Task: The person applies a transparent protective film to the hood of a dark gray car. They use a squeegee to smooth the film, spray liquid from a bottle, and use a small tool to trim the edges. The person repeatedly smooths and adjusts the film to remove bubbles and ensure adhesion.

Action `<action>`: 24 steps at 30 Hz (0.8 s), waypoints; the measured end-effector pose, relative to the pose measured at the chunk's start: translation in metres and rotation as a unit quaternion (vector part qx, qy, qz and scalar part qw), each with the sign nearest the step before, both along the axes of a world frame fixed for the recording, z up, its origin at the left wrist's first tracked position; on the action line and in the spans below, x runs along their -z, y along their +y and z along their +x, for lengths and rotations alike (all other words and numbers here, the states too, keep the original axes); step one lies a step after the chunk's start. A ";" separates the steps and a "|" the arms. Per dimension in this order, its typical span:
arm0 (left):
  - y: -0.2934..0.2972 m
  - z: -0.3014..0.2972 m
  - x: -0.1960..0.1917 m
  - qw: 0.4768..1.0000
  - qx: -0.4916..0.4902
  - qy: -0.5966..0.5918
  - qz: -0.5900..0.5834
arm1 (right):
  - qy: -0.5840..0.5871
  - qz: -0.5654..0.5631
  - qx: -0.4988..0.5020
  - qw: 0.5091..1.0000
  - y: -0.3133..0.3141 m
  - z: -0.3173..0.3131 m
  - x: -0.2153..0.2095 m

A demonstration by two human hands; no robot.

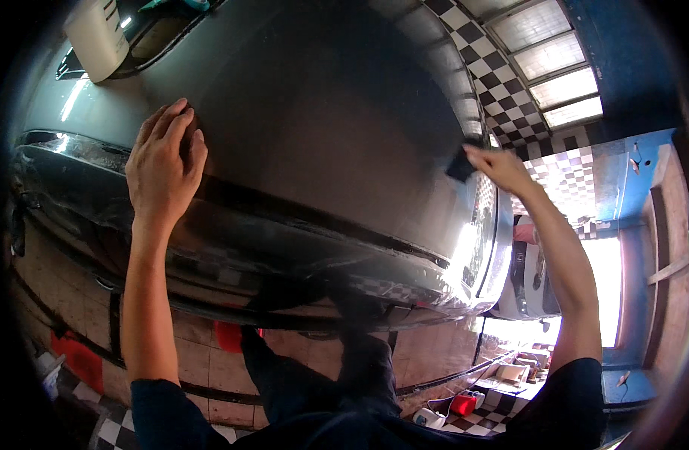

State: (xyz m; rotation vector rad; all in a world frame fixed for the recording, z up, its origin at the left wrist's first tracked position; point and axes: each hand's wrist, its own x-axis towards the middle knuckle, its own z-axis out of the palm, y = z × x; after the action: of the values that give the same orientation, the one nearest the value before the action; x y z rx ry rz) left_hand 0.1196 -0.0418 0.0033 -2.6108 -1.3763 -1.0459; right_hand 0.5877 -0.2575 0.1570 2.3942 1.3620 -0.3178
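A dark car hood [314, 127] fills the middle of the view, dull over most of its surface and glossy along its right edge. My left hand [164, 154] rests on the hood's left side, fingers stretched forward and slightly bent, with nothing visible in it. Over at the right edge, my right hand [498, 166] is closed on a dark flat sheet [461, 164] laid against the panel. Its exact kind is hard to make out. Ahead of the left hand stands a whitish plastic bottle [97, 41], close to a teal item [176, 4] cut off by the top edge.
Below the hood runs the car's front bumper [284, 300], between me and the panel. Another car [528, 274] is parked to the right. A red container [463, 405] and a white jug [429, 418] stand on the checkered floor. Red objects [78, 361] lie low at the left.
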 end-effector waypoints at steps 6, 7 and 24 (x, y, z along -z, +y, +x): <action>0.002 -0.003 -0.003 1.000 -0.002 0.004 -0.012 | 0.023 0.110 -0.230 0.967 0.152 -0.083 0.031; 0.002 -0.003 -0.005 1.000 0.001 0.001 -0.018 | 0.027 0.128 -0.239 0.962 0.153 -0.080 0.038; 0.002 -0.004 -0.003 0.999 0.001 0.017 -0.041 | 0.023 0.093 -0.223 0.970 0.103 -0.042 0.027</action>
State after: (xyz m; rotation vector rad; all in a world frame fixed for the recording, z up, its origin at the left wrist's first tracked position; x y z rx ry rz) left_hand 0.1157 -0.0395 0.0066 -2.6752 -1.4390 -0.9610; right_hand 0.5454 -0.1541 0.1302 2.1434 1.9724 -0.1257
